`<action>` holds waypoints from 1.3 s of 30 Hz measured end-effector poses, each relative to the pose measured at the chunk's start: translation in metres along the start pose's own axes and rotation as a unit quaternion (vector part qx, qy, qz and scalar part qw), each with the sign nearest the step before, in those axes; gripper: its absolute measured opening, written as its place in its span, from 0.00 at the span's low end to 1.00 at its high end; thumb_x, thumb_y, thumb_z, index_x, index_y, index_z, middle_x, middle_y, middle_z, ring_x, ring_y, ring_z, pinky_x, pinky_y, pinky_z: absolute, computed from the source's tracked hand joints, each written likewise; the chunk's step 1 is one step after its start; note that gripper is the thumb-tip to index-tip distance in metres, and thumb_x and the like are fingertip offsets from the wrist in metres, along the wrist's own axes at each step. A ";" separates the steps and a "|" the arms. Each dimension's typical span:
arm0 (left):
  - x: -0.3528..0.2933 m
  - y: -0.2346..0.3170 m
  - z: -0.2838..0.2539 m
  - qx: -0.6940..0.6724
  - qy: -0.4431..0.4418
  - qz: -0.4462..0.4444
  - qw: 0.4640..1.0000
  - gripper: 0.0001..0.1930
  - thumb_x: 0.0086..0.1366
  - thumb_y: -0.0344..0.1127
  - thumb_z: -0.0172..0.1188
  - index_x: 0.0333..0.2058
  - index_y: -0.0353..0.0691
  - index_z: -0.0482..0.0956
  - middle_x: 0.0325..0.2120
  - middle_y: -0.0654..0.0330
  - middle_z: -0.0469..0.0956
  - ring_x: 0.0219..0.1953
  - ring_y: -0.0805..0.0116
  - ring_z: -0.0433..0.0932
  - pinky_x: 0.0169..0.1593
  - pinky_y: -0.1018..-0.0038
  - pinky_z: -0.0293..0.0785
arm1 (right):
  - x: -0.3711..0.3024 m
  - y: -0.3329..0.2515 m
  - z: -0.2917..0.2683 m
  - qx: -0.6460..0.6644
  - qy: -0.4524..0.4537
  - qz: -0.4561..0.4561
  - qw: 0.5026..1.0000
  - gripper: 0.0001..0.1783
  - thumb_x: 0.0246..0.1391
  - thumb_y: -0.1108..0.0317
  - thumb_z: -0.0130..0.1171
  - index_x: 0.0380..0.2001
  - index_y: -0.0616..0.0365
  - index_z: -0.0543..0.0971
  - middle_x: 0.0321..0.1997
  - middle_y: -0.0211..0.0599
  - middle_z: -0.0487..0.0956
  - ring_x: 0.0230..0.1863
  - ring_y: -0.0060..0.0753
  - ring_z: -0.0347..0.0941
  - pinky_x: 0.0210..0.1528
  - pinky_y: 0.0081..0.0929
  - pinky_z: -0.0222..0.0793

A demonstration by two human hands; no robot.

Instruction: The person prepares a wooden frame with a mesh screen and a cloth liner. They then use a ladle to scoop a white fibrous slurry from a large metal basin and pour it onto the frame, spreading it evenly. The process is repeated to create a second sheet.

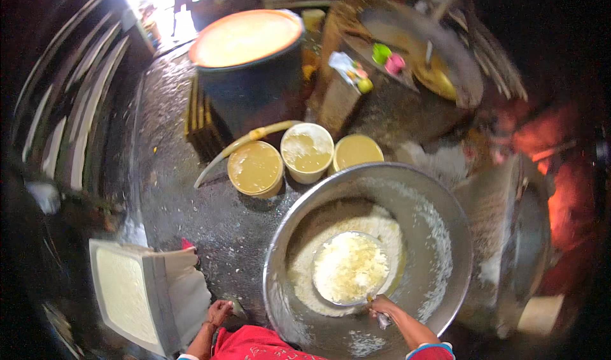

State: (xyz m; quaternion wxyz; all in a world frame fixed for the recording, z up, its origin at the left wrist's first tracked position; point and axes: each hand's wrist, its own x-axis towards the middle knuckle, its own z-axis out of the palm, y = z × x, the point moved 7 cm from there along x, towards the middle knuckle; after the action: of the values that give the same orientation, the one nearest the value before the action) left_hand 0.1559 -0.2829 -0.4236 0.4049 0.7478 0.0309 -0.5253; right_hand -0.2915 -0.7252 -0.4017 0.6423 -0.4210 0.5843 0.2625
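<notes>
- R hand (382, 306): fist round scoop (344, 304) handle
- Scoop: full of pale curds (351, 266), w/in rim of big metal pot (421, 229), above pale stuff at btm; can't tell if touching
- L hand (220, 312): fingers curled nr cloth (188, 291); can't tell if gripping
- Cloth: beside box (160, 299) w/ white fill, far L
- 3 buckets (307, 178) just behind pot, hose (275, 129) alongside
- Drum (251, 99) behind; fire (555, 197) far R

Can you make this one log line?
right hand: grips scoop; scoop: holds pale lumps, in or over metal bowl; left hand: near pale sheet
</notes>
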 end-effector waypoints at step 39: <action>-0.039 -0.216 -0.295 -0.776 0.156 0.184 0.583 0.21 0.59 0.45 0.58 0.51 0.50 0.70 0.49 0.68 0.71 0.51 0.67 0.69 0.49 0.57 0.68 | -0.022 -0.124 1.046 -0.310 -0.411 0.189 0.836 0.10 0.57 0.69 0.49 0.22 0.54 0.65 0.13 0.22 0.60 0.10 0.17 0.54 0.14 0.17 0.55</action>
State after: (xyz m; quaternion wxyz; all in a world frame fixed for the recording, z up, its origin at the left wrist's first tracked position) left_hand 0.2615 0.0649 -0.4799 0.9079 0.2092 0.3515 -0.0912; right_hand 0.3612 0.1022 -0.3904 0.5968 -0.3335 0.2229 0.6949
